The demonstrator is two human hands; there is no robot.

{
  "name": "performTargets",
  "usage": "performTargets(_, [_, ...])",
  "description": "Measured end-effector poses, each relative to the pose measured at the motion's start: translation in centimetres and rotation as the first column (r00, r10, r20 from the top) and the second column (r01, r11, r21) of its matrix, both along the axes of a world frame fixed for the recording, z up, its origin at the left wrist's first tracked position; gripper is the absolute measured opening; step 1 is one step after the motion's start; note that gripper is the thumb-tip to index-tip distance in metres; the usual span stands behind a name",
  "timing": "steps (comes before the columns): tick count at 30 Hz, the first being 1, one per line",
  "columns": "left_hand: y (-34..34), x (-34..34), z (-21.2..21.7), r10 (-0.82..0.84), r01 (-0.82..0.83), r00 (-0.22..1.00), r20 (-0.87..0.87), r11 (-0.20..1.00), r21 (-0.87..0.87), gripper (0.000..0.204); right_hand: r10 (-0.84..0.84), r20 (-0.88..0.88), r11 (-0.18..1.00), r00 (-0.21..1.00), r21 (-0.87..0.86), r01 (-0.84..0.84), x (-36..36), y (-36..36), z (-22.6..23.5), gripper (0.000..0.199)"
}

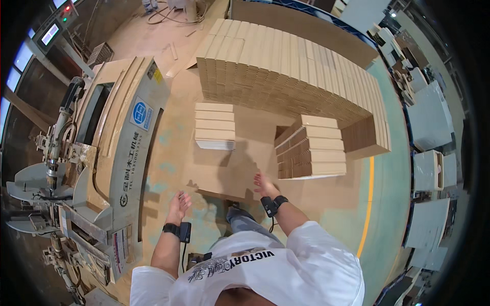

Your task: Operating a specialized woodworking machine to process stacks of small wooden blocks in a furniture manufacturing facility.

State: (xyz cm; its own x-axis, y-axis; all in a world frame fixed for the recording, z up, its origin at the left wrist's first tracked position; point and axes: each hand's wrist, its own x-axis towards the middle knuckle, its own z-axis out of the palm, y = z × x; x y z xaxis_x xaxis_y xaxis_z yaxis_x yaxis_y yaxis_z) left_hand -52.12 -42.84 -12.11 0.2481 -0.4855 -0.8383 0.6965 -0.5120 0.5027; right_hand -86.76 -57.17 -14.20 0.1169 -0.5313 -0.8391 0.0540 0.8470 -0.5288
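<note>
My left hand (179, 206) hangs in the air with nothing in it, its fingers loosely apart, between the machine and my body. My right hand (264, 184) is also empty and stretched forward, fingers extended, over the near part of a flat brown base sheet (212, 176). Beyond the hands a small stack of pale wooden boards (214, 122) lies on the sheet. To the right of my right hand stands a taller stack of boards (325, 148), apart from the hand. Each wrist wears a black strap with a small box on it.
A long, high wall of stacked boards (286, 56) curves behind the smaller stacks. On the left stands a large beige machine (117, 153) with metal arms and discs. A yellow floor line (368, 204) runs along the right, with white panels (431, 117) beyond it.
</note>
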Motion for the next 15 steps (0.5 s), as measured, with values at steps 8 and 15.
performTargets(8, [-17.5,2.6,-6.4,-0.225,0.224,0.962,0.158,0.974,0.026,0.052,-0.164,0.000,0.986,0.986,-0.018,0.164,5.5,-10.9,-5.8,0.081])
performTargets(15, [-28.1,1.2,-11.2,-0.262,0.251,0.964,-0.040,0.952,-0.172,0.063,-0.195,0.038,0.967,0.980,-0.159,0.199,12.3,-17.2,-7.2,0.080])
